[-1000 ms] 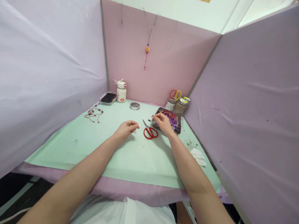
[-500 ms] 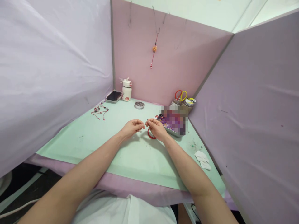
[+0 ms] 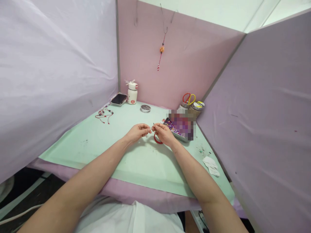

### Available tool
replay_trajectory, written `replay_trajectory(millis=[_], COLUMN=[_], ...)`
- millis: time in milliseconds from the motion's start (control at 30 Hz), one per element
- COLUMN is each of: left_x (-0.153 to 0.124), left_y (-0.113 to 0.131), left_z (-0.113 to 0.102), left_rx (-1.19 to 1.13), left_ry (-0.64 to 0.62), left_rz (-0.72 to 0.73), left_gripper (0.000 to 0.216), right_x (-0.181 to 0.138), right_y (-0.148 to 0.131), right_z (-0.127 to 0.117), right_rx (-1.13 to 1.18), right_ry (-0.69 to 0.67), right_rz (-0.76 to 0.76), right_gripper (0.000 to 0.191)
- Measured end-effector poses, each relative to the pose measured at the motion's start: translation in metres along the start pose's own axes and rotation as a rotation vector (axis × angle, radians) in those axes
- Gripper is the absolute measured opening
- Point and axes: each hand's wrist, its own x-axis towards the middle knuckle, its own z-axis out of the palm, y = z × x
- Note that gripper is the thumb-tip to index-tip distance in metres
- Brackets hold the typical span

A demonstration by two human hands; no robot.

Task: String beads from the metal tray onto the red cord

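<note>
My left hand [image 3: 139, 133] is closed in a pinch above the middle of the green table top [image 3: 102, 152]. A small clear bit [image 3: 146, 136] shows under its fingertips, too small to name. Facing it, almost touching, my right hand [image 3: 165, 133] pinches too, and a thin dark tip [image 3: 153, 124] sticks up by its fingers. What lies between the fingers is hidden. Beneath my right hand a red ring-shaped handle [image 3: 156, 139] rests on the table. Just right of it stands a metal tray [image 3: 182, 139] with purple beads [image 3: 173, 127], partly blurred out.
Behind stand a white bottle [image 3: 132, 96], a phone [image 3: 119, 99], a round tin or spool [image 3: 145, 108] and jars [image 3: 195, 111] with red and yellow handles [image 3: 189, 98]. Beaded cords [image 3: 104, 115] lie left, a crumpled white cloth [image 3: 211, 165] right. A beaded string [image 3: 162, 49] hangs from a hook.
The view has shifted very slightly. Both hands keep their pinch and nearly the same place, face to face.
</note>
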Motion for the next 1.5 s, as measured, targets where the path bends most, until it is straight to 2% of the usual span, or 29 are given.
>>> replay_trajectory(millis=[200, 633, 1033, 1233, 1500], left_x=[-0.0012, -0.0018, -0.0016, -0.0017, -0.0019], left_y=[0.0021, 0.0033, 0.0026, 0.0006, 0.0040], left_z=[0.0014, 0.0024, 0.0027, 0.0052, 0.0079], left_rx=[0.016, 0.010, 0.090, 0.092, 0.024], left_ry=[0.006, 0.008, 0.032, 0.084, 0.143], left_rz=[-0.004, -0.018, -0.043, -0.001, 0.030], left_gripper=[0.031, 0.031, 0.032, 0.030, 0.031], right_x=[-0.0001, -0.0008, 0.0007, -0.0025, -0.0004], right_y=[-0.0022, -0.0024, 0.0024, -0.0004, -0.0001], right_z=[0.0016, 0.0016, -0.0058, -0.0005, 0.0003], right_rx=[-0.019, -0.004, -0.115, -0.220, -0.238], right_ry=[0.004, -0.013, -0.085, -0.069, 0.082], right_rz=[0.018, 0.023, -0.006, -0.056, -0.053], right_gripper=[0.032, 0.029, 0.018, 0.019, 0.030])
